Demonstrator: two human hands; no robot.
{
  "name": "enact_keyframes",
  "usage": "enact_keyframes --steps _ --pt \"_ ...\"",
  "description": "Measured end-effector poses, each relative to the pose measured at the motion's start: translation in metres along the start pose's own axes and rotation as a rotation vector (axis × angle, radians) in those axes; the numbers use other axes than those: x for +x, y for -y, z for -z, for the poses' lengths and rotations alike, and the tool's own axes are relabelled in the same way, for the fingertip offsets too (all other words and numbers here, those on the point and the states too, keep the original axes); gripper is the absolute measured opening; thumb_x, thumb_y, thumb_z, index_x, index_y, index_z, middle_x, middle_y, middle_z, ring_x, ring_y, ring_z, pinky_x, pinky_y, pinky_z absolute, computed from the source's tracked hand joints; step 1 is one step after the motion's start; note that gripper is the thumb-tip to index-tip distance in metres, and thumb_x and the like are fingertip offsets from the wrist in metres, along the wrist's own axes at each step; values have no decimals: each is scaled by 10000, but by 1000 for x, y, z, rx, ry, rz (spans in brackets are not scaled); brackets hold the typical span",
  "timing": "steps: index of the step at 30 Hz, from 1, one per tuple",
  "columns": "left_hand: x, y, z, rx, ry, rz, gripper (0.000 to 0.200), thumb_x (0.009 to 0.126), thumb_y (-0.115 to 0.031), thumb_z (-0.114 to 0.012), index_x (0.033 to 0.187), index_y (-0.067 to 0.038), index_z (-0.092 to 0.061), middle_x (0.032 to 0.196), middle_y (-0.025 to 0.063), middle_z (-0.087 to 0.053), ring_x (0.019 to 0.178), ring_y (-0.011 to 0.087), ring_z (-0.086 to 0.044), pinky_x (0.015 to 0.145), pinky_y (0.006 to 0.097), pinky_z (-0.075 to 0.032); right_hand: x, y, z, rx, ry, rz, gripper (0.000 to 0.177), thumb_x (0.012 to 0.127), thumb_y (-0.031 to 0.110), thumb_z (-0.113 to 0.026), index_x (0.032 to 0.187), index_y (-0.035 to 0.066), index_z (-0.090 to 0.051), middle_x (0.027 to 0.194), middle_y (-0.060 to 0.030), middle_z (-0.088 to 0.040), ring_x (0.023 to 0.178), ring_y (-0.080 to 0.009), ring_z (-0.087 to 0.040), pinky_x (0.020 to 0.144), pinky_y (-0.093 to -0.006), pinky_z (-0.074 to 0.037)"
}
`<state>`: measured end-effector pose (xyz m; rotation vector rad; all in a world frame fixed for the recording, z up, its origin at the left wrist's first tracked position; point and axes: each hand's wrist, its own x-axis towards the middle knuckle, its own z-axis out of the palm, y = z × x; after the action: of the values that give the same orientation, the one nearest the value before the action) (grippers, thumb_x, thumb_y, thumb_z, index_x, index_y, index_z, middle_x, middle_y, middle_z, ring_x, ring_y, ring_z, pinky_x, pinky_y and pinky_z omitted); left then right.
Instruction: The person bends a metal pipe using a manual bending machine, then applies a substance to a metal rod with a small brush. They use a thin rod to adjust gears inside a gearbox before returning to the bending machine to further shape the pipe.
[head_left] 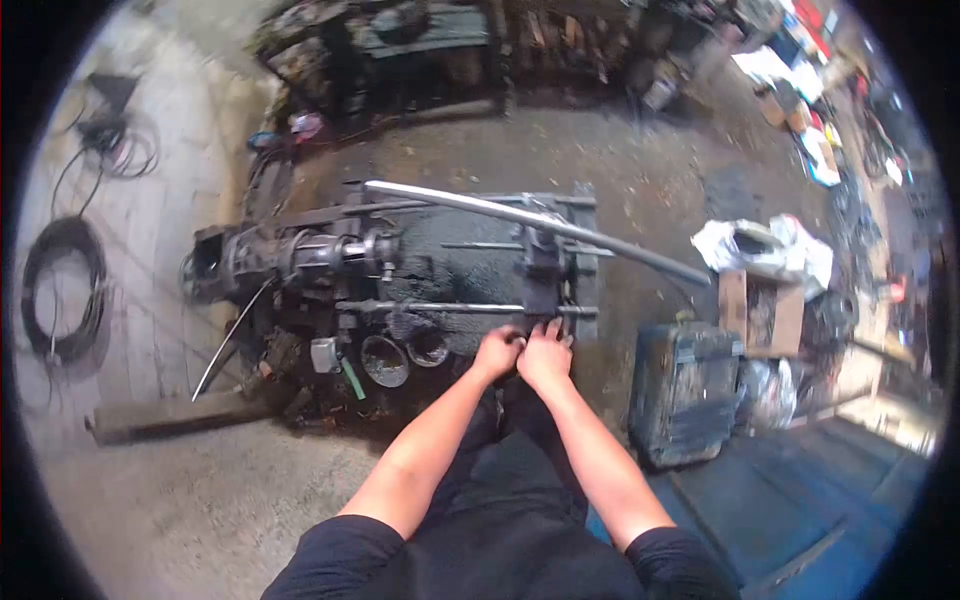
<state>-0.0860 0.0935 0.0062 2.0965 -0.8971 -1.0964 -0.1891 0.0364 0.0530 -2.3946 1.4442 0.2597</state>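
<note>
Both of my hands meet at the near end of a dark metal carriage on a lathe-like machine. My left hand is closed, its fingertips pinched around something small and dark that I cannot make out. Right beside it, my right hand curls its fingers against the carriage's near end; what lies under them is hidden. A long metal pipe rests slantwise across the top of the carriage. Beneath the carriage run two steel rails, with dark shavings between them.
The machine's headstock with its chuck stands left. Two round metal cups sit before the near rail. To the right are a dark ribbed case, a cardboard box and white bags. A cluttered bench stands at the back.
</note>
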Motion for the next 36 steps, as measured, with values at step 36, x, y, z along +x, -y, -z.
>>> enact_keyframes --steps 36 --pt "-167 190 573 18 -899 -597 350 847 -138 -681 1181 -53 -623 1155 135 -572 1038 302 -578 916 394 -465 -58 582 46 1914 781 -460 287 1037 274 -441 1150 29 -540 996 -85 -646 853 -193 -607 806 -390 -516"
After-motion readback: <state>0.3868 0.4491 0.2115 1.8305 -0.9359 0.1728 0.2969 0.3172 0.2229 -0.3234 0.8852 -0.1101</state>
